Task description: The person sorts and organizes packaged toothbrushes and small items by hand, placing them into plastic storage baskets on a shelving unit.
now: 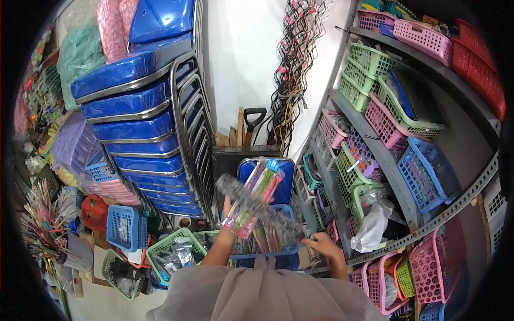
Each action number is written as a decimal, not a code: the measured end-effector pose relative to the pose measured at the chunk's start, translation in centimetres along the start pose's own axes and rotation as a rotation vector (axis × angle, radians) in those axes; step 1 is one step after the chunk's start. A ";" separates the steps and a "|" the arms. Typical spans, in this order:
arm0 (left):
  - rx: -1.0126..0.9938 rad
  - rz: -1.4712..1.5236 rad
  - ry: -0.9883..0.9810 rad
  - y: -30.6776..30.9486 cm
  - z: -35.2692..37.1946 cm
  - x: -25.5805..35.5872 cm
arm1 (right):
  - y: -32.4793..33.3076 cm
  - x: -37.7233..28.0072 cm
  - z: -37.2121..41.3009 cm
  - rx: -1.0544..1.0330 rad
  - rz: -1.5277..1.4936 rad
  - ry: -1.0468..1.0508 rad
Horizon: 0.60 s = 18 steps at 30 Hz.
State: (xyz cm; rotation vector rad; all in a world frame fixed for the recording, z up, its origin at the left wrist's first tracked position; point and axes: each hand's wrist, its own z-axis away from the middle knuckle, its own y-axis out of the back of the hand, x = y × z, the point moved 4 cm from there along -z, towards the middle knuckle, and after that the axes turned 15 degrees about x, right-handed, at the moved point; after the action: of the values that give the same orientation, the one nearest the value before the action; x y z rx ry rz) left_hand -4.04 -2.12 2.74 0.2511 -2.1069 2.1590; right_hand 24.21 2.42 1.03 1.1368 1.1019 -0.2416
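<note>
My left hand (227, 207) is closed on a clear packet (263, 188) of colourful strips with a blue tag at its top. The packet is tilted above a blue basket (291, 213), in which several more wrapped packets stand. In my right hand (324, 247) is the end of a long, fuzzy grey duster (257, 202), smeared by motion. The duster slants across the front of the packet and hides part of it and some of the left hand's fingers.
Blue padded chairs (134, 111) are stacked on the left. Metal shelves (375, 140) with pink, green and blue baskets curve along the right. A green basket (176, 251) with plastic packets stands by my left arm. Behind the work spot are a black-handled tool (254, 116) and dark curly stems (289, 80).
</note>
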 end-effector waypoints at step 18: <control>-0.080 0.098 0.103 -1.4 0.1 0.4 | -1.1 -2.7 0.6 -0.013 -0.069 -0.048</control>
State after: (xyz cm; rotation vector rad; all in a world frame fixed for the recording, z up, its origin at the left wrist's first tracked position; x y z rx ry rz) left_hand -4.13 -2.24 4.16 0.0295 -2.1836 2.0843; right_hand 22.52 0.46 2.49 1.0773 1.0999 -0.3132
